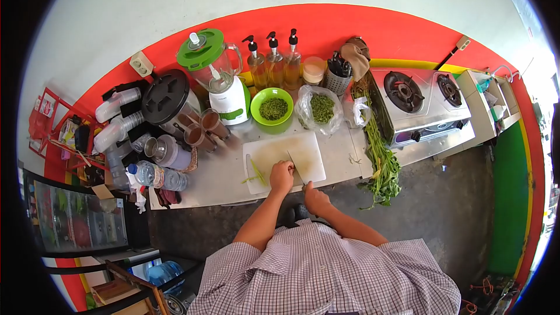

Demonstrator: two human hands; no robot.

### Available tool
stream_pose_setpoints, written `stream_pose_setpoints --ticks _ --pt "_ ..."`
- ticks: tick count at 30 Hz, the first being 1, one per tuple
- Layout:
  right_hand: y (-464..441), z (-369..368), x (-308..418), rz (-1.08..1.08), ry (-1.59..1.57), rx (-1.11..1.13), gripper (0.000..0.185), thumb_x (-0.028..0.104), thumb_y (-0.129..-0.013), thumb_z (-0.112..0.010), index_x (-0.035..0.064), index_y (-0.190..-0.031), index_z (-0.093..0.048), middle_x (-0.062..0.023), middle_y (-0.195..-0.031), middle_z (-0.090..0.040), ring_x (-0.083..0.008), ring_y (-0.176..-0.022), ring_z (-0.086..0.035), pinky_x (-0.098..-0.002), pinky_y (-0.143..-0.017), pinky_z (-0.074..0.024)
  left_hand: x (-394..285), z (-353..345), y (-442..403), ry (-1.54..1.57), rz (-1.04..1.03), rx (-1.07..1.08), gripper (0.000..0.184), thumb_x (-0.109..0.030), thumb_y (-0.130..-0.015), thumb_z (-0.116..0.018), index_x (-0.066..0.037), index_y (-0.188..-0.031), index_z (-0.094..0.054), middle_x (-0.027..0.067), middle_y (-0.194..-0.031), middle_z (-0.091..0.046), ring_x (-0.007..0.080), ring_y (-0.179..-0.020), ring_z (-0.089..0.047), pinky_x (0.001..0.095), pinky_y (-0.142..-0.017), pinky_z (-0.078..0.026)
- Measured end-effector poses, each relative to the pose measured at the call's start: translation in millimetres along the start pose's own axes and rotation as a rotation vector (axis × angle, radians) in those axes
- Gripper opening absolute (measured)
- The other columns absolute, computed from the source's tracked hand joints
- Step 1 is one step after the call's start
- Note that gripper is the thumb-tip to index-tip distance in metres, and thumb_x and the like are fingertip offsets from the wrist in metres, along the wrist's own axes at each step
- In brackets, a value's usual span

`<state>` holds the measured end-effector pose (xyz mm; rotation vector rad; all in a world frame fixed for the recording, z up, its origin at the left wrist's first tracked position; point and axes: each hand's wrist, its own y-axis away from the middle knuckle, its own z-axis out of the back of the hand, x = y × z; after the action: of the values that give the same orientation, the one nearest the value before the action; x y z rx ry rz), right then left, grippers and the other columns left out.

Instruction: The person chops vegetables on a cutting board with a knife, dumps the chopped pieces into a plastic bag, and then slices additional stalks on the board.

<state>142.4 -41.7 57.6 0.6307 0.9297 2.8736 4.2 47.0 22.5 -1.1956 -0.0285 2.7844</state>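
Observation:
A white cutting board [312, 149] lies on the metal counter in front of me. My right hand [317, 199] is wrapped round the handle of a knife [297, 167], at the board's near edge. The blade points away from me over the board. Just left of the blade, my left hand [282, 177] rests on the board with its fingers curled; whatever may be in them is hidden. A few thin green stalks [256, 173] lie at the board's left side. Behind the board stand a green bowl [272, 126] of chopped greens and a plastic bag [322, 111] with more chopped greens.
Leafy stalks [382, 169] hang over the counter edge at the right, beside a two-burner gas stove [429, 116]. A blender [224, 90] and several pump bottles [274, 70] line the wall. Brown cups [198, 138] and a water bottle [160, 176] stand left.

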Motion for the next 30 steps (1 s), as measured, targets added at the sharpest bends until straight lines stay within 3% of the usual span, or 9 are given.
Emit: stream_pose_setpoints --ticks 6,8,15,17,20,23,30 --pt "4 8 6 -0.06 0.005 0.077 0.052 0.016 -0.095 -0.049 -0.0069 -0.138 -0.029 -0.0269 -0.108 -0.069 -0.043 -0.101 -0.069 -0.0508 -0.086 -0.0555 6 -6 1 -0.004 0.016 -0.022 0.007 -0.001 -0.08 -0.066 -0.007 -0.082 -0.069 0.0106 -0.086 -0.066 0.032 -0.085 -0.063 0.0439 -0.073 -0.052" --pt "7 -4 5 -0.052 -0.019 -0.054 0.046 0.016 -0.095 -0.049 -0.0046 -0.133 -0.033 -0.0274 -0.107 -0.069 -0.0435 -0.1 -0.069 -0.0509 -0.086 -0.0557 5 -5 2 0.004 0.013 -0.031 0.007 -0.001 -0.08 -0.067 -0.007 -0.082 -0.069 0.0104 -0.086 -0.066 0.0319 -0.086 -0.063 0.044 -0.072 -0.051" --pt "0 10 5 -0.032 0.002 0.046 0.047 0.016 -0.095 -0.048 -0.0048 -0.134 -0.032 -0.0282 -0.108 -0.069 -0.044 -0.099 -0.069 -0.0513 -0.085 -0.0558 4 -5 5 -0.014 0.028 -0.049 0.006 -0.003 -0.081 -0.067 -0.008 -0.083 -0.069 0.0099 -0.086 -0.065 0.0323 -0.087 -0.062 0.0444 -0.074 -0.051" --pt "5 -4 5 -0.069 -0.048 -0.014 0.043 0.017 -0.091 -0.054 -0.0042 -0.124 -0.036 -0.0295 -0.101 -0.069 -0.0465 -0.096 -0.068 -0.0534 -0.083 -0.0548 6 -7 7 -0.009 0.035 -0.053 0.005 -0.005 -0.082 -0.067 -0.009 -0.084 -0.069 0.0099 -0.086 -0.065 0.0326 -0.087 -0.062 0.0447 -0.074 -0.051" --pt "-4 -11 0 -0.042 -0.066 -0.049 0.041 0.017 -0.091 -0.055 -0.0032 -0.122 -0.037 -0.0295 -0.102 -0.068 -0.0463 -0.096 -0.068 -0.0536 -0.084 -0.0546 7 -6 8 -0.045 -0.014 -0.036 0.004 -0.006 -0.083 -0.067 -0.009 -0.085 -0.069 0.0097 -0.087 -0.065 0.0329 -0.088 -0.062 0.0447 -0.074 -0.051" --pt "-5 5 0 0.004 -0.04 -0.011 0.039 0.017 -0.092 -0.051 -0.0037 -0.122 -0.037 -0.0298 -0.102 -0.068 -0.046 -0.096 -0.068 -0.0533 -0.084 -0.0545 7 -5 10 -0.063 -0.051 -0.063 0.004 -0.007 -0.083 -0.066 -0.009 -0.086 -0.069 0.0096 -0.087 -0.065 0.0333 -0.088 -0.062 0.0447 -0.074 -0.051" --pt "6 -11 1 -0.023 -0.053 -0.057 0.047 0.017 -0.091 -0.054 -0.0061 -0.128 -0.036 -0.0292 -0.101 -0.069 -0.0456 -0.094 -0.069 -0.0524 -0.081 -0.0558 8 -5 11 -0.018 -0.033 -0.087 0.006 -0.005 -0.083 -0.065 -0.009 -0.085 -0.068 0.0103 -0.086 -0.065 0.0339 -0.086 -0.063 0.045 -0.074 -0.051"
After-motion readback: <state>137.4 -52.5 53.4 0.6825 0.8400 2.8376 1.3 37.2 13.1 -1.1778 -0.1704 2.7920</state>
